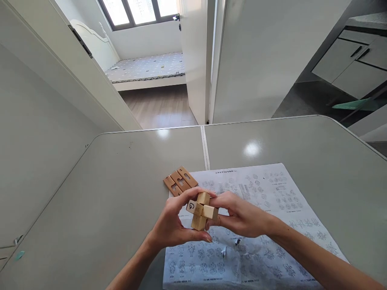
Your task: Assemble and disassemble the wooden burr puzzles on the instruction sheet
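A light wooden burr puzzle (198,210) of interlocking blocks is held above the printed sheet, with a handwritten mark like a "G" on one block end. My left hand (173,219) grips it from the left, fingers over the top and thumb below. From the right, my right hand (238,215) pinches it between thumb and fingers. Beneath lies the large paper sheet (256,257) covered in small line diagrams, with a tear near its lower middle. Just beyond my left hand are several flat brown wooden pieces (180,181) with cut-out slots and numbers.
The grey-green table (121,201) has a pale seam (204,147) down its middle and a rounded far edge. Past it stand an open white door (196,52) and a bed (148,68) under a window. Cabinets (356,60) are at the far right.
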A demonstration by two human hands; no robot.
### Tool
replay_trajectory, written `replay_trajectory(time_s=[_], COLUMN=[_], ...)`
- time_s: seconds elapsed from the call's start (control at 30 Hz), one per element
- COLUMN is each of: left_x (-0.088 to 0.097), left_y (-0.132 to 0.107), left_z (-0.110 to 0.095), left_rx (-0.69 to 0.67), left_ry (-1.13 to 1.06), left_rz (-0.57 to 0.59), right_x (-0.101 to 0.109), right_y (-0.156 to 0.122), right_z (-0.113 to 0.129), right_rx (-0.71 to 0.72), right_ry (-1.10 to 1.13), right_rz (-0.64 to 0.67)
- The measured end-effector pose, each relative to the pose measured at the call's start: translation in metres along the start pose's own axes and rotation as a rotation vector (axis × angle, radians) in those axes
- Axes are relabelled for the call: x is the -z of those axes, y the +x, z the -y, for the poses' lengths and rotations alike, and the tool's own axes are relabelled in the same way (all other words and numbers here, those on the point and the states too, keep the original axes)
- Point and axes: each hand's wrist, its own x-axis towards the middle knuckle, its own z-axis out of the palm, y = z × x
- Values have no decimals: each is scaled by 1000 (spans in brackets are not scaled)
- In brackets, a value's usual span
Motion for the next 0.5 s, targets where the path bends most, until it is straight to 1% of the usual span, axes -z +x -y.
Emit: replay_trajectory(time_s=[0.07,0.13,0.2,0.3,0.4,0.5], left_x=[-1,-2,-2,-4,-5,-7], left_y=[-1,-3,-4,-4,-3,-4], left_z=[1,3,4,3,0,-3], left_rx=[-5,-1,5,-3,-15,-7], left_ry=[-8,-37,-81,-171,-222,-207], left_rz=[8,9,-7,-49,-77,-113], right_x=[2,4,5,1,-10,-24], right_y=[0,1,2,5,5,4], right_z=[1,1,0,-2,-3,-4], right_rx=[-3,-28,-67,-88,-77,-136], right_ry=[6,44,129,322,438,452], right_rz=[31,96,161,198,155,25])
